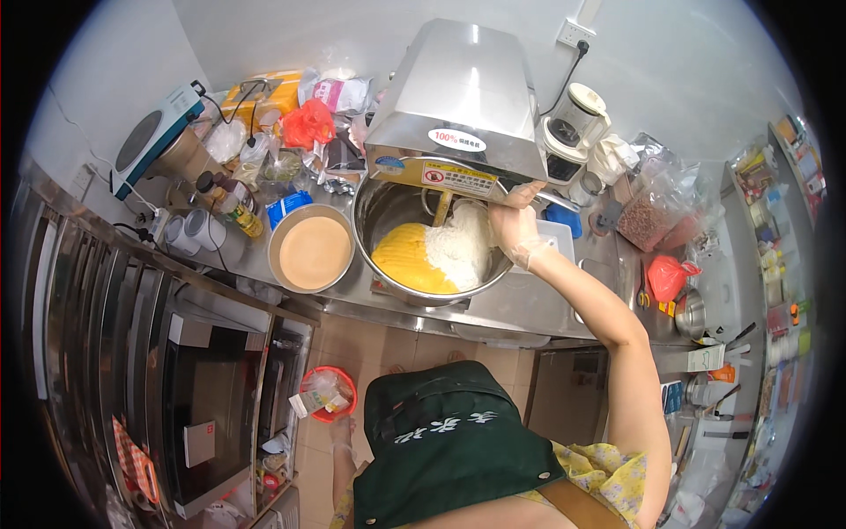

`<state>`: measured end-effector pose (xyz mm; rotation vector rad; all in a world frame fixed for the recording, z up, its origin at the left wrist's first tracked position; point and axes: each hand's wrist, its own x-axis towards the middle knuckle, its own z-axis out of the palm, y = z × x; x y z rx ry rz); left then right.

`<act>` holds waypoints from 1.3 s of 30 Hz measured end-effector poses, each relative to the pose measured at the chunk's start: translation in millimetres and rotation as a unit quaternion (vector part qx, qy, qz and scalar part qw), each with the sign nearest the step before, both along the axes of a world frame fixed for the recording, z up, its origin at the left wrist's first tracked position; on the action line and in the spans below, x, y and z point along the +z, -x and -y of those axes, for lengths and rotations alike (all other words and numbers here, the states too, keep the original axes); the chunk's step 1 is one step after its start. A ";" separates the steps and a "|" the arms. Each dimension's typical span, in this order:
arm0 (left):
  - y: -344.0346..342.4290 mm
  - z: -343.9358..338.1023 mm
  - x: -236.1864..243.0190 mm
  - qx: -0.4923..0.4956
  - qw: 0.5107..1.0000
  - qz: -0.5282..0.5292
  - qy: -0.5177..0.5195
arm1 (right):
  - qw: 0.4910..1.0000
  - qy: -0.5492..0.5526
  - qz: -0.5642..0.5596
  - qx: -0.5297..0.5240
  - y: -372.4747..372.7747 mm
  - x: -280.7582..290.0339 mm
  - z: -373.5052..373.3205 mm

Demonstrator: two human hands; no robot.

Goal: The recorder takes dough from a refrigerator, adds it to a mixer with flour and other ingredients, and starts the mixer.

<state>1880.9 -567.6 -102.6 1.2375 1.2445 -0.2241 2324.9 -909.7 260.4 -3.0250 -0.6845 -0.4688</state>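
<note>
A steel stand mixer (467, 79) stands against the wall, its round mixing bowl (361, 216) under the head. Inside the bowl a yellow mass (410, 256) lies on the left and a heap of white flour (458, 247) on the right, around the mixing tool. My right hand (513, 225), in a clear plastic glove, is closed at the bowl's right rim, just below the mixer head; part of its grip is hidden. Low on my left, my left hand (342, 432) hangs beside a red waste bin (354, 388); its fingers are too small to make out.
A round pan of light-brown contents (311, 251) stands left of the bowl. Bottles (238, 212), bags and a kitchen scale (154, 141) crowd the left counter. A coffee maker (573, 132), a red bag (668, 278) and scissors (643, 291) are on the right. An oven (211, 397) is below left.
</note>
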 end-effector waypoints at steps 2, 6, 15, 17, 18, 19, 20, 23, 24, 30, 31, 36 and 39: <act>-8.3 5.6 3.7 0.003 1.000 -0.004 0.009 | 1.000 0.013 -0.019 -0.001 -0.7 -0.9 1.8; -3.6 5.0 -2.2 0.008 1.000 0.011 0.018 | 0.999 -0.017 -0.024 -0.024 -3.3 3.8 2.3; 9.1 5.6 -5.6 0.018 1.000 -0.017 0.015 | 0.971 -0.200 -0.100 -0.084 -9.5 5.7 18.5; 9.8 6.9 -6.0 0.018 0.999 -0.026 0.007 | 0.974 -0.197 -0.085 -0.070 -1.4 12.5 12.7; 9.2 6.7 -6.6 0.017 0.999 -0.027 0.007 | 0.991 -0.113 -0.060 -0.032 5.1 14.5 9.1; 8.0 6.3 -7.4 0.020 0.999 -0.028 0.006 | 0.999 -0.027 -0.033 0.006 8.6 15.1 6.3; 7.0 6.2 -8.2 0.023 0.999 -0.030 0.004 | 0.999 -0.027 -0.034 0.005 7.4 11.7 4.9; -1.5 3.9 -7.6 0.011 1.000 0.000 0.009 | 1.000 -0.016 0.009 -0.003 4.9 1.6 2.0; -4.1 2.8 -7.3 0.010 1.000 0.000 0.009 | 1.000 -0.016 0.010 -0.004 5.7 0.4 3.1; -12.9 2.0 -1.2 -0.021 1.000 0.006 -0.002 | 1.000 -0.022 -0.006 -0.011 6.6 1.9 5.7; -10.5 2.6 -1.6 -0.017 1.000 0.001 -0.003 | 0.998 -0.055 -0.034 -0.007 9.1 8.9 3.9; -2.5 1.5 -10.5 -0.016 1.000 0.000 -0.001 | 0.986 -0.133 -0.097 -0.033 1.0 7.0 16.2; 2.2 3.6 -10.7 -0.004 1.000 -0.020 0.005 | 0.983 -0.110 -0.137 -0.055 0.8 12.5 16.7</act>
